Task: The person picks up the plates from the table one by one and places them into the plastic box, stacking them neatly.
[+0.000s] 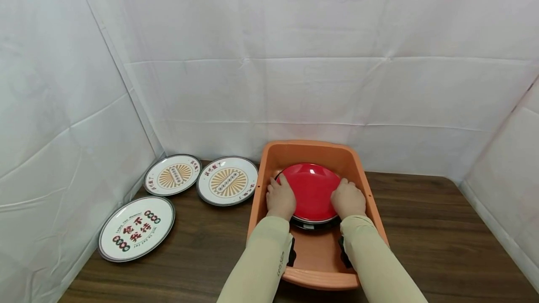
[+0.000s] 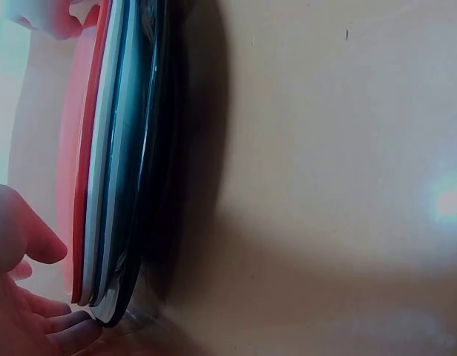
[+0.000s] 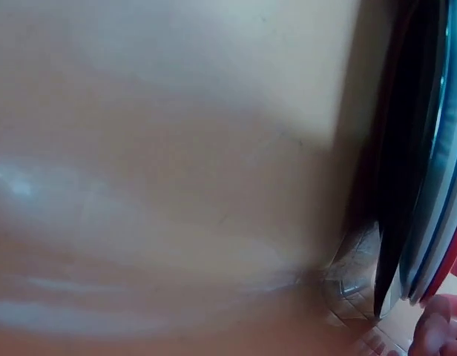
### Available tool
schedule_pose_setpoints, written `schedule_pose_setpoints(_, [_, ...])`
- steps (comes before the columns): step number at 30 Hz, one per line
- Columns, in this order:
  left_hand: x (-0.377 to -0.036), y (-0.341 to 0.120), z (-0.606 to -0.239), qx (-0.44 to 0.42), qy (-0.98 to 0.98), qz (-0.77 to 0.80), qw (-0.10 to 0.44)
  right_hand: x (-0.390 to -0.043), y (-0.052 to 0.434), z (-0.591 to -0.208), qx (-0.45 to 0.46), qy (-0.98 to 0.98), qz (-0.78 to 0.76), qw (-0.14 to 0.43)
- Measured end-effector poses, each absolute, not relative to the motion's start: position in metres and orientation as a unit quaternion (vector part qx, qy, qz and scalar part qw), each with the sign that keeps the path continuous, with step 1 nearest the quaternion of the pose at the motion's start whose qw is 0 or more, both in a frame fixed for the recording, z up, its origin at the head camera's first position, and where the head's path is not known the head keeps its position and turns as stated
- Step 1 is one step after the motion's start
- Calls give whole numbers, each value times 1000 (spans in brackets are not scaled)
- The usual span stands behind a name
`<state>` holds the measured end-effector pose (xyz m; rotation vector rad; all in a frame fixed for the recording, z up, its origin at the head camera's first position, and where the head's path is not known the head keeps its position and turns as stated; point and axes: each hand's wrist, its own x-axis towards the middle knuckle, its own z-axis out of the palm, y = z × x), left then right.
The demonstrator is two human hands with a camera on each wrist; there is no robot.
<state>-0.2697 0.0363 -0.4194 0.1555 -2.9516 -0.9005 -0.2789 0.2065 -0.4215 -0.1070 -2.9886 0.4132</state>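
A stack of plates with a glossy red plate [image 1: 313,191] on top lies inside an orange plastic basin [image 1: 322,277]. Below the red one, pale and dark rims [image 2: 113,156] show edge-on in the left wrist view. My left hand [image 1: 280,198] holds the stack's left side, thumb by the red surface and fingers at the rims. On the opposite side my right hand [image 1: 348,198] holds it too, its fingertips [image 3: 436,315] at the rim in the right wrist view. The undersides of both hands are hidden in the head view.
Left of the basin, two white plates with yellow sunburst prints, one farther left [image 1: 172,175] and one nearer the basin [image 1: 228,181], lie by the back curtain. A white plate with red characters [image 1: 136,229] leans toward the left curtain. Everything stands on a dark wooden table [image 1: 438,233].
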Motion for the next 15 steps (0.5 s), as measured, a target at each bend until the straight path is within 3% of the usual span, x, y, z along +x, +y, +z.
schedule_pose_setpoints(4, [-272, 36, -413, 50, -955, -292, 32, -283, 206, -416, -30, -985, 158, 57])
schedule_pose_setpoints(7, [-274, 39, -406, 38, -950, -301, 71, -286, 204, -405, -33, -971, 230, 63])
schedule_pose_setpoints(11, [-275, 45, -385, -5, -923, -345, 169, -281, 198, -373, -32, -907, 395, 143])
schedule_pose_setpoints(15, [-267, 39, -339, -66, -881, -389, 260, -256, 194, -328, 12, -849, 478, 224])
